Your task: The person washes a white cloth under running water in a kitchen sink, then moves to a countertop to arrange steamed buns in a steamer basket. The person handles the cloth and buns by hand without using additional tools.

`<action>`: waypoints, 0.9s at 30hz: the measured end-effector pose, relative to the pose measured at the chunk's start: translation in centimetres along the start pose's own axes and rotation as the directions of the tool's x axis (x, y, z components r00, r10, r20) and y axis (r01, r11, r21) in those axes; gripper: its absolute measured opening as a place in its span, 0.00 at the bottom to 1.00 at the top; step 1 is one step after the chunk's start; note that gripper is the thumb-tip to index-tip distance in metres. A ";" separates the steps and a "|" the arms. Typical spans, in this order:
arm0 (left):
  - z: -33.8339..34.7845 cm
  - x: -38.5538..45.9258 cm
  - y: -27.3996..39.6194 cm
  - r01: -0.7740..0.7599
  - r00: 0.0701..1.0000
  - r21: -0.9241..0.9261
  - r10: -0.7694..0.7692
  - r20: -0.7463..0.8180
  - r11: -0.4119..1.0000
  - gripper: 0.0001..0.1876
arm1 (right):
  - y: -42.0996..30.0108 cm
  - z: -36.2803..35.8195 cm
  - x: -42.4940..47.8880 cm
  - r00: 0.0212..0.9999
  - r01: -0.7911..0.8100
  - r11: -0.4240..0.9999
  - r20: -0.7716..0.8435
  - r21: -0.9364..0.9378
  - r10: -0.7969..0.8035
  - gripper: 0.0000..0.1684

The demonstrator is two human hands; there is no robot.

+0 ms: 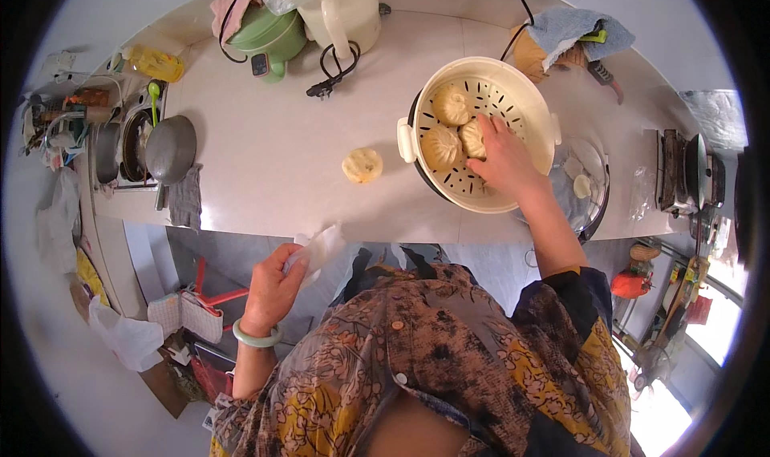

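My right hand [511, 162] reaches into a cream steamer basket [523, 84] with a slotted floor. Its thumb and fingers close around a pleated steamed bun [471, 138], partly hidden by the hand. Two more pleated buns, one at the back [452, 105] and one at the left [441, 148], sit beside it. A flat round cake [362, 166] lies on the countertop [271, 156], left of the steamer. In front of the counter edge, my left hand [277, 282] pinches a crumpled, thin white bag [322, 249].
A clear lid [580, 183] lies right of the steamer. Behind stand a green electric pot [271, 36] and a cream kettle-like appliance [343, 21] with a coiled cord [331, 75]. Pans [171, 150] rest at the left, a gas stove [677, 171] at the right.
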State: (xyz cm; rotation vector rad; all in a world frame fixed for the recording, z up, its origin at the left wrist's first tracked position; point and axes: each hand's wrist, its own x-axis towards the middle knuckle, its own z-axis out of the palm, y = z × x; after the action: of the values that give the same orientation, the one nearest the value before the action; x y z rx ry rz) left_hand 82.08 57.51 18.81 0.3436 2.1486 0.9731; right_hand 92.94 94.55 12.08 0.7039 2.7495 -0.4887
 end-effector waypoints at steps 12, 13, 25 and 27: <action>0.6 -0.1 -1.2 0.010 1.000 0.004 -0.010 -0.017 1.000 0.09 | 4.5 -1.5 3.6 0.988 0.099 0.931 0.078 0.352 -0.134 0.37; 0.5 0.0 -1.4 0.021 1.000 0.005 -0.020 -0.019 1.000 0.09 | 4.6 -2.0 3.5 0.991 0.011 0.903 0.118 0.430 -0.068 0.36; 0.2 0.3 -2.8 0.022 1.000 -0.035 -0.022 -0.003 0.999 0.11 | -8.1 -0.3 -6.7 0.827 -0.386 -0.292 0.188 0.875 -0.530 0.43; 0.1 0.3 -2.9 0.016 1.000 -0.025 -0.016 0.000 1.000 0.11 | -9.6 4.3 -6.8 0.762 -0.549 -0.211 0.381 0.809 -0.524 0.41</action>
State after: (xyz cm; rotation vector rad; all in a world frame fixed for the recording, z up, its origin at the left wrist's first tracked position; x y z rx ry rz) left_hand 82.06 55.76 16.51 0.3132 2.1344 0.9906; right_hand 94.59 82.18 12.87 0.5071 0.8854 -2.5235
